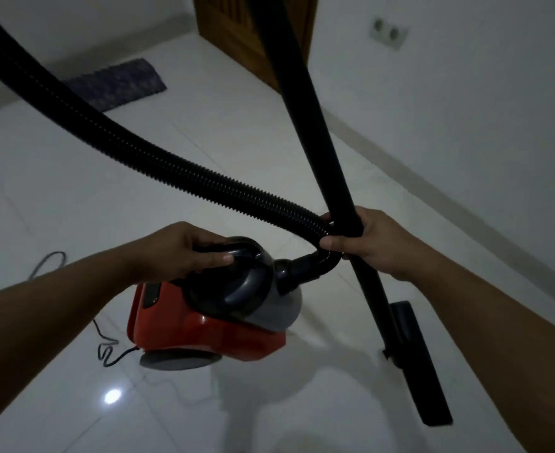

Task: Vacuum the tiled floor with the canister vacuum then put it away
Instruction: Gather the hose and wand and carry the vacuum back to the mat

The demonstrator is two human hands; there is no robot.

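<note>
- Left hand [184, 248]: fingers wrapped round dark handle [233, 256] on top of red vac [204, 322]. Holding it tight.
- Red vac: middle of pic, low down, grey front, grey wheel [178, 361] under it. Looks lifted off shiny white floor [73, 191], shadow below.
- Right hand [371, 243]: fingers + thumb curled round black tube [318, 125], w/ bendy hose [171, 165] pinched in same grip.
- Bendy hose: comes from top left, loops by right hand, goes into vac front.
- Black tube: slants from top middle down to right, ends at flat black floor head [423, 364] near floor, bottom right.
- Black cord [109, 351]: curly on floor, left of vac.
- Dark blue mat [115, 83]: far back, left.
- Wood door [253, 34]: at back, by white wall [465, 109].
- Wall plug spot [388, 31]: two holes, top right.
</note>
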